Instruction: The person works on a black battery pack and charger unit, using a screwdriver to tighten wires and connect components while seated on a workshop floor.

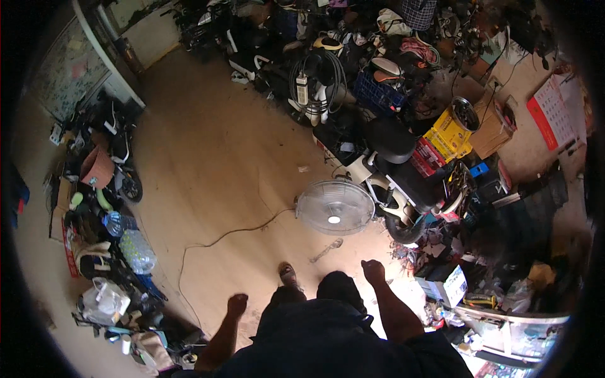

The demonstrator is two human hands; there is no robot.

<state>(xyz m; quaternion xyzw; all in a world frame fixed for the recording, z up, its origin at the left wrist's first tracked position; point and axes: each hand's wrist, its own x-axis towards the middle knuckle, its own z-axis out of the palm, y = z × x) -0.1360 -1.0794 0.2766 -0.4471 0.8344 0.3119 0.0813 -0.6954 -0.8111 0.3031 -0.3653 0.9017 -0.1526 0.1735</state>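
Note:
My left hand (237, 305) hangs low beside my body, its fingers curled into a fist, with nothing seen in it. On the other side, my right hand (374, 271) is held a little farther forward, also closed, and no object shows in it. Neither hand touches anything. Ahead of me on the floor stands a round fan (335, 208) with a wire cage and a pale hub, nearer to my right hand. A dark elongated object (326, 250), too unclear to name, lies on the floor between the fan and my feet.
A thin cable (220, 242) runs across the floor from the fan. Scooters (397, 183), a yellow box (449, 135) and piled parts crowd the right. Along the left are a brown bucket (97, 167), a bag of bottles (137, 251) and a white plastic bag (104, 301).

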